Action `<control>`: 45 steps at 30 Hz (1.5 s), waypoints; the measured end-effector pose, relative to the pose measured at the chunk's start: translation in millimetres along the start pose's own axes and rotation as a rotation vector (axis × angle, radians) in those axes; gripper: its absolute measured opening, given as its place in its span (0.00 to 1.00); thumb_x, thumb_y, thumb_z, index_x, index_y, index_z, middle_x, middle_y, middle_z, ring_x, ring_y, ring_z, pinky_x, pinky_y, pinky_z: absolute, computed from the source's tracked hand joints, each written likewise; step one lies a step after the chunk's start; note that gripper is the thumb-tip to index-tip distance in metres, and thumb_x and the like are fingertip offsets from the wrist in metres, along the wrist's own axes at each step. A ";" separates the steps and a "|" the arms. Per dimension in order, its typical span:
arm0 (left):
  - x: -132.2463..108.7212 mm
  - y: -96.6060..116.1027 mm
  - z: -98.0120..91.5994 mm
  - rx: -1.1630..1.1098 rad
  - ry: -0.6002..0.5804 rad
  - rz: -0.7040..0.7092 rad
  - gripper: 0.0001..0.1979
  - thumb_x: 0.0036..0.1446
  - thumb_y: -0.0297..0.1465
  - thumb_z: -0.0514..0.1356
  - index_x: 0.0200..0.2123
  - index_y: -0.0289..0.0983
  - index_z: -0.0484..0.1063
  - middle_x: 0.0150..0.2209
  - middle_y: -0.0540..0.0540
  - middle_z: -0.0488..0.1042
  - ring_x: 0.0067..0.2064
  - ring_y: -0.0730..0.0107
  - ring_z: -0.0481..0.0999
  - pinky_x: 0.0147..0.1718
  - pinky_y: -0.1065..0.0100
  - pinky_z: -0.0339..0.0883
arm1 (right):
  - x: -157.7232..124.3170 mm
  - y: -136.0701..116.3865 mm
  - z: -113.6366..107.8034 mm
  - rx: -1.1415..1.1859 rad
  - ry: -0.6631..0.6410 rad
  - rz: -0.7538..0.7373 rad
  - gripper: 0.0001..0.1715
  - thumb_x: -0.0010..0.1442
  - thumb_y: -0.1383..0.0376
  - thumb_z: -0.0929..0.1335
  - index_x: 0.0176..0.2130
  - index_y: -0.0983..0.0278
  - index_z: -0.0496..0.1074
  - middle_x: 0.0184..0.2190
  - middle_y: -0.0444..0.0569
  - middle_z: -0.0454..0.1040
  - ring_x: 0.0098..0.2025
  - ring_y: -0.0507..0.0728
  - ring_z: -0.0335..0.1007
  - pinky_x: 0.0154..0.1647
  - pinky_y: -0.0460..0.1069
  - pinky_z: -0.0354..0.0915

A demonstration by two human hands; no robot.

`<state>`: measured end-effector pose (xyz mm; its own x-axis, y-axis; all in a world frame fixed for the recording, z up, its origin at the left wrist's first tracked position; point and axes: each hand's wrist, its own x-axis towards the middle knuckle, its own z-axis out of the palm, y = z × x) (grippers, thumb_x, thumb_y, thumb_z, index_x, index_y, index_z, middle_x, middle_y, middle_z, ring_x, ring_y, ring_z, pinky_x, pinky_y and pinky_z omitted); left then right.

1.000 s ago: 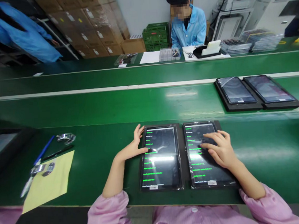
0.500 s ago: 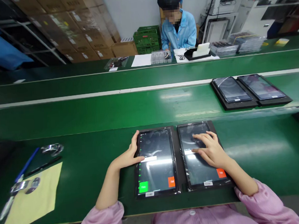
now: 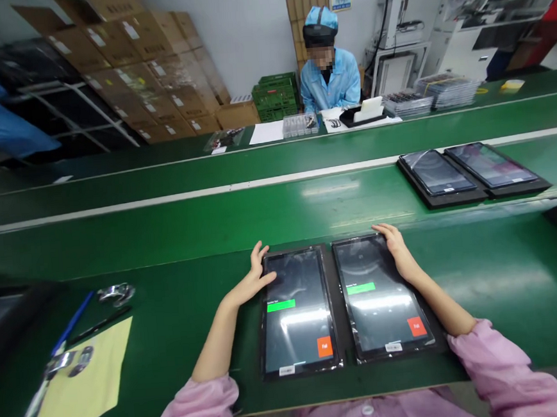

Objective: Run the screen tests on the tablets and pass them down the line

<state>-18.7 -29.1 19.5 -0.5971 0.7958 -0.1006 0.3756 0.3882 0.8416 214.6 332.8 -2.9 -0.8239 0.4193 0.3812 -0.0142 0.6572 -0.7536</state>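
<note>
Two tablets lie side by side in black trays, screens up. The left tablet (image 3: 300, 325) shows a green bar and a red square marked "Fail". The right tablet (image 3: 386, 322) has a similar display. At the left tablet's upper left edge, my left hand (image 3: 254, 281) is open, its thumb over the screen and its fingers spread beyond the edge. My right hand (image 3: 398, 250) rests along the right tablet's upper right corner, fingers stretched out and the thumb hidden. Neither hand lifts a tablet.
Two more tablets (image 3: 437, 171) in black trays lie farther back right. On the left are yellow paper (image 3: 92, 384), a blue pen (image 3: 75, 317), a black pen (image 3: 99, 325) and shiny coiled strips (image 3: 116, 294). A co-worker in blue (image 3: 329, 79) sits across the green bench (image 3: 164, 224).
My right hand has moved from over the right screen to its upper right edge. Both screens now show green bars; the left one's green square is gone. The view has tilted slightly.
</note>
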 end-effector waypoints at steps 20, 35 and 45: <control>78.3 87.7 28.2 0.276 -0.165 0.105 0.15 0.56 0.42 0.61 0.40 0.40 0.81 0.42 0.46 0.82 0.45 0.59 0.80 0.46 0.64 0.69 | 7.1 1.8 -1.3 0.040 -0.011 -0.027 0.40 0.70 0.42 0.52 0.34 0.59 0.81 0.55 0.55 0.69 0.57 0.66 0.65 0.60 0.63 0.61; 78.2 84.1 22.8 0.219 -0.210 0.082 0.22 0.58 0.41 0.59 0.53 0.39 0.75 0.42 0.46 0.81 0.45 0.61 0.79 0.48 0.63 0.69 | 7.0 -1.5 -2.3 0.107 0.096 0.022 0.39 0.69 0.41 0.53 0.35 0.58 0.82 0.49 0.53 0.71 0.52 0.64 0.66 0.57 0.60 0.64; 81.1 88.5 26.1 0.346 -0.218 0.160 0.19 0.63 0.39 0.55 0.53 0.43 0.76 0.41 0.47 0.80 0.44 0.62 0.77 0.47 0.65 0.67 | 5.1 2.8 2.7 0.015 0.135 0.036 0.39 0.71 0.44 0.53 0.29 0.59 0.81 0.48 0.54 0.71 0.51 0.63 0.66 0.54 0.58 0.66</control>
<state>-15.4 82.0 72.0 -0.3621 0.9238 -0.1242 0.6887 0.3550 0.6322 208.8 335.1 -4.5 -0.7401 0.5235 0.4221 0.0044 0.6314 -0.7755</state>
